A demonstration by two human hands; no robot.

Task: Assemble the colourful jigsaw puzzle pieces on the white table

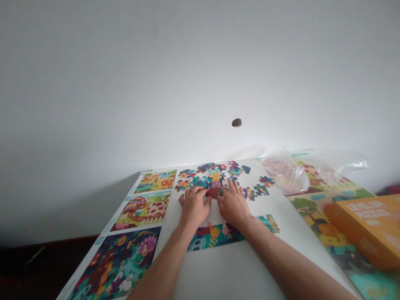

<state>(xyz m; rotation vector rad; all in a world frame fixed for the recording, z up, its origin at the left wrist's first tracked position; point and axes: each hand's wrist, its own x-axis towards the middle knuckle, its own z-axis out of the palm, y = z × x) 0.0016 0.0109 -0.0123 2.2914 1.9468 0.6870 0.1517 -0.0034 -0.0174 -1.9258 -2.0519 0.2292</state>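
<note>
My left hand (194,205) and my right hand (233,204) lie side by side on a white table (231,266), fingers pointing away from me. Between their fingertips is a dark red puzzle piece (213,192), touched by both hands. Just beyond lies a heap of loose colourful puzzle pieces (212,175). Under my wrists runs a joined strip of puzzle (218,234) with flowers and teal ground. Whether either hand pinches the red piece I cannot make out.
A sheet of three reference pictures (137,221) lies along the left edge. On the right are a clear plastic bag (290,173), a large printed picture (325,208) and an orange puzzle box (371,227). A white wall stands close behind the table.
</note>
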